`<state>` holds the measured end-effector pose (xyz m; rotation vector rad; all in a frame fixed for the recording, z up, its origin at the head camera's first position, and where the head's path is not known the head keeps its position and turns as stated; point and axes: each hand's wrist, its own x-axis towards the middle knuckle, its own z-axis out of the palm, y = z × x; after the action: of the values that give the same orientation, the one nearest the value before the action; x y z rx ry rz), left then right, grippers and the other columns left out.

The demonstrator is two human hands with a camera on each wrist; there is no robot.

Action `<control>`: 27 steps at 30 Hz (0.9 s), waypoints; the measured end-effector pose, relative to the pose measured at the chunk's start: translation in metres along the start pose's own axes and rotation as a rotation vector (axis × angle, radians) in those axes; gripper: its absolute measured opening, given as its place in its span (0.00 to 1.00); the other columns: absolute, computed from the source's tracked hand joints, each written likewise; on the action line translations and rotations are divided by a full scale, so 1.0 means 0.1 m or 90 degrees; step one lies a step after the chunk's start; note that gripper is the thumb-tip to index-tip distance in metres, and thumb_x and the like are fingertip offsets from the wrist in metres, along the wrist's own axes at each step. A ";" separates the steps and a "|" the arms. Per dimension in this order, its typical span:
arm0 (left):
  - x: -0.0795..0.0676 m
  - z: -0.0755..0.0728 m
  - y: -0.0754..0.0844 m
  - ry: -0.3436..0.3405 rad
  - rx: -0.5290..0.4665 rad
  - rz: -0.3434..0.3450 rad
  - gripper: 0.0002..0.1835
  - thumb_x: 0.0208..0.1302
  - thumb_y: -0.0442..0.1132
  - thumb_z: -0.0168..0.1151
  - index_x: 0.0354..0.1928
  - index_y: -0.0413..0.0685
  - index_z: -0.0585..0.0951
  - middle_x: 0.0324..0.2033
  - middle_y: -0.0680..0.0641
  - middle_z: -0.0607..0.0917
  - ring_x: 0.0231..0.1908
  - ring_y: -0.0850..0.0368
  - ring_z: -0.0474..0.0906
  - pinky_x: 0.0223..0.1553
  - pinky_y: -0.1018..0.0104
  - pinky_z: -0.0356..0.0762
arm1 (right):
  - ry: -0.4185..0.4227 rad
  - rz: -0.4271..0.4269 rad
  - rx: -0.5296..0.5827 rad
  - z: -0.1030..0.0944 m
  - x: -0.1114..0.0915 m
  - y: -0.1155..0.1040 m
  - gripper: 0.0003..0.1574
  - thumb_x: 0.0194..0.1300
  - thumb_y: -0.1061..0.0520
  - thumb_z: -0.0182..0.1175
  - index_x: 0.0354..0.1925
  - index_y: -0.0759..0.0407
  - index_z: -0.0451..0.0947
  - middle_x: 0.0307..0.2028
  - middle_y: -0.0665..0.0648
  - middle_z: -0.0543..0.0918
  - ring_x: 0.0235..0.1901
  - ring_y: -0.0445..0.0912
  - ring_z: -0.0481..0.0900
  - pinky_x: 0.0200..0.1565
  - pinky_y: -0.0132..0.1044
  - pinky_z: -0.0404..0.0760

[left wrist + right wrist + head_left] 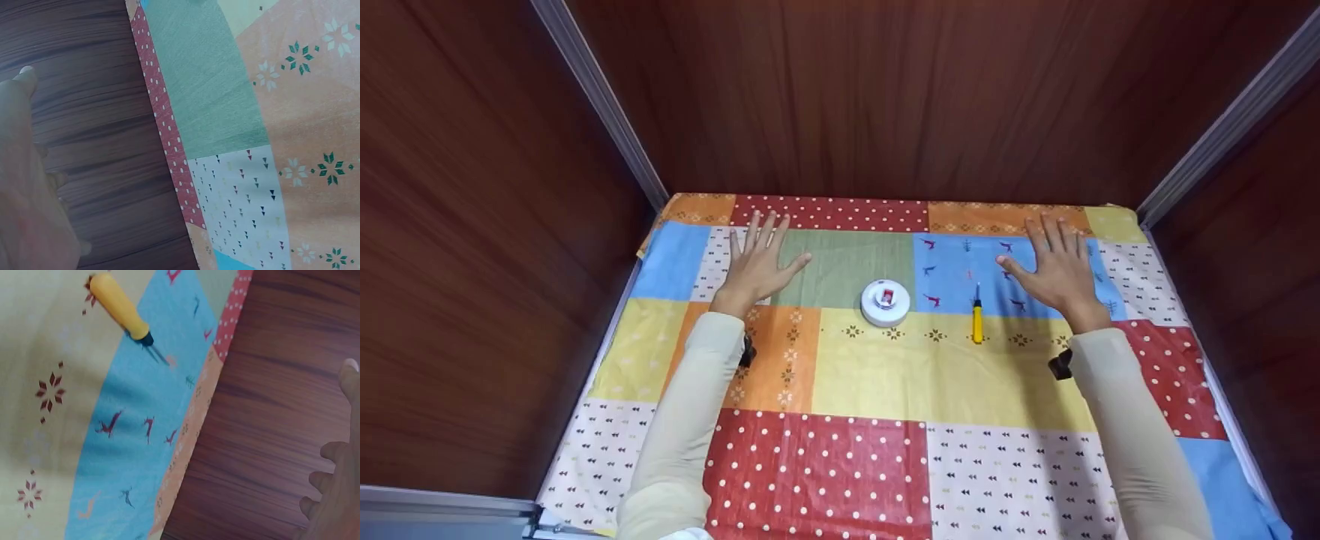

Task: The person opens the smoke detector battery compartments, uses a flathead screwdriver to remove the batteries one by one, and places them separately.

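My left hand (757, 268) is spread with straight fingers over the left back part of the patterned cloth, holding nothing. On the other side my right hand (1059, 276) is spread the same way, its thumb pointing inward. Between them sits a round white device (885, 303) with a raised centre and a small red part on top. A screwdriver (977, 322) with a yellow handle lies nearer the right hand, its metal tip toward the back. The right wrist view shows that screwdriver (121, 306) apart from the fingers. Only cloth and wood panel appear beyond the left hand (34, 185) in its wrist view.
A patchwork cloth (870, 367) covers the table. Dark wood panels (840, 97) stand at the back and both sides, with metal strips (600, 97) along the corners. Each wrist wears a small black device (1060, 365) at the sleeve end.
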<state>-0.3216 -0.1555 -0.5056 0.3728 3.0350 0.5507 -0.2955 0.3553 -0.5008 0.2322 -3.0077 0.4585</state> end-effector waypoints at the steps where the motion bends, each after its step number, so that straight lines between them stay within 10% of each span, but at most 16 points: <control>1: 0.00 0.00 0.00 0.003 -0.006 0.004 0.50 0.75 0.77 0.39 0.88 0.60 0.42 0.87 0.48 0.39 0.85 0.46 0.23 0.82 0.32 0.23 | 0.005 -0.002 0.001 0.01 0.00 -0.01 0.63 0.75 0.21 0.48 0.87 0.55 0.42 0.86 0.67 0.41 0.84 0.69 0.37 0.81 0.70 0.32; 27: -0.03 0.22 0.11 0.141 -0.114 0.092 0.35 0.80 0.58 0.56 0.80 0.47 0.68 0.76 0.41 0.72 0.78 0.43 0.65 0.80 0.45 0.61 | 0.118 -0.060 0.136 0.33 -0.06 -0.35 0.47 0.75 0.38 0.66 0.79 0.61 0.65 0.75 0.70 0.69 0.72 0.70 0.67 0.71 0.73 0.66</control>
<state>-0.3144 -0.1386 -0.5220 0.5613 3.1466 0.9231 -0.2865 0.3134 -0.5230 0.3251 -2.7539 0.7480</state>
